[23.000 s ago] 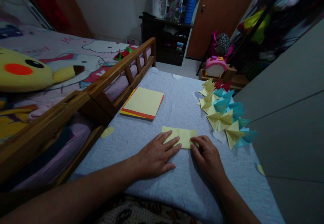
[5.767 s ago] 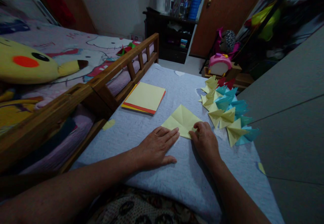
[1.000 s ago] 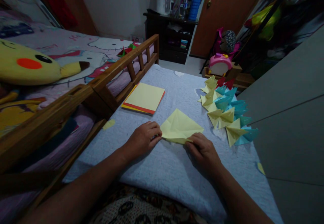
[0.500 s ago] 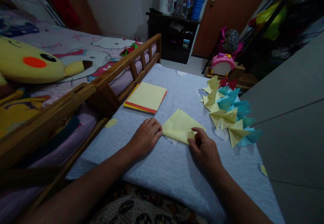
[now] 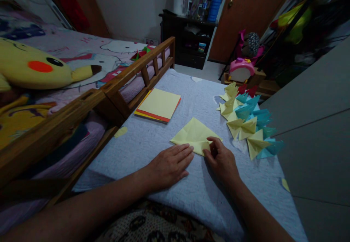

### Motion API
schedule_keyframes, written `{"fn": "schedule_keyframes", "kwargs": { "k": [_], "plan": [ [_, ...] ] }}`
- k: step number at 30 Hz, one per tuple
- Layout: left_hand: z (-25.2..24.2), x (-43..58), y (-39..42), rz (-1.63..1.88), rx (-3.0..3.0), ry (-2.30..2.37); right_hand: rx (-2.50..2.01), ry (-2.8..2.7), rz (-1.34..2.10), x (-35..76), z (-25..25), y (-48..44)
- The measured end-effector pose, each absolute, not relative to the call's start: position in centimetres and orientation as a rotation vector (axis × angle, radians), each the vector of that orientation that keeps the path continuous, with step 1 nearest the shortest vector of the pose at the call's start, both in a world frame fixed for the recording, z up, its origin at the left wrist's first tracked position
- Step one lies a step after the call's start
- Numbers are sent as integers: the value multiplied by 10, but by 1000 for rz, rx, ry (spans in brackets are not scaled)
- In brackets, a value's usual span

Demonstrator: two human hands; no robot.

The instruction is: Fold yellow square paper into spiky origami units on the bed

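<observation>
A pale yellow sheet of origami paper (image 5: 193, 132), folded along its near side, lies on the cloth-covered surface (image 5: 202, 194) in front of me. My left hand (image 5: 173, 163) rests flat with fingers stretched out, its fingertips on the paper's near folded edge. At the paper's near right side, my right hand (image 5: 221, 160) pinches the edge between thumb and fingers. Beyond and left of it is a stack of square paper (image 5: 160, 102), pale yellow on top with orange and deeper yellow sheets showing below.
Several folded paper pieces in yellow (image 5: 242, 128), blue (image 5: 264, 118) and red (image 5: 249, 89) stand along the right side. A wooden bed rail (image 5: 142, 65) borders the left, with a yellow plush toy (image 5: 30, 65) beyond. A pale panel (image 5: 322, 125) rises at the right.
My left hand has moved right and nearer from the paper's left corner, its curled fingers now straightened along the near edge. The right hand keeps its pinch in the same place.
</observation>
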State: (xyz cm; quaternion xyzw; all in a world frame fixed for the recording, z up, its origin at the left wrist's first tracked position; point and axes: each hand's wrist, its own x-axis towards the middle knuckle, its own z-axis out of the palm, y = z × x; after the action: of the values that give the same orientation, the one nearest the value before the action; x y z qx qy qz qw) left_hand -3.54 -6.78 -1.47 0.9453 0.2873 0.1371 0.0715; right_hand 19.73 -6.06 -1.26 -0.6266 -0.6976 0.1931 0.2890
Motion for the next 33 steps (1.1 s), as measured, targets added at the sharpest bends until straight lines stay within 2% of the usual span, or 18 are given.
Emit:
{"fn": "schedule_keyframes", "kwargs": {
  "k": [24,33],
  "plan": [
    [-7,-39,-50,335,2829,1050,-1572,-1856,617,197,-12,-64],
    [-15,-44,-70,266,2772,1181,-1435,-2018,413,201,-16,-61]
  ]
}}
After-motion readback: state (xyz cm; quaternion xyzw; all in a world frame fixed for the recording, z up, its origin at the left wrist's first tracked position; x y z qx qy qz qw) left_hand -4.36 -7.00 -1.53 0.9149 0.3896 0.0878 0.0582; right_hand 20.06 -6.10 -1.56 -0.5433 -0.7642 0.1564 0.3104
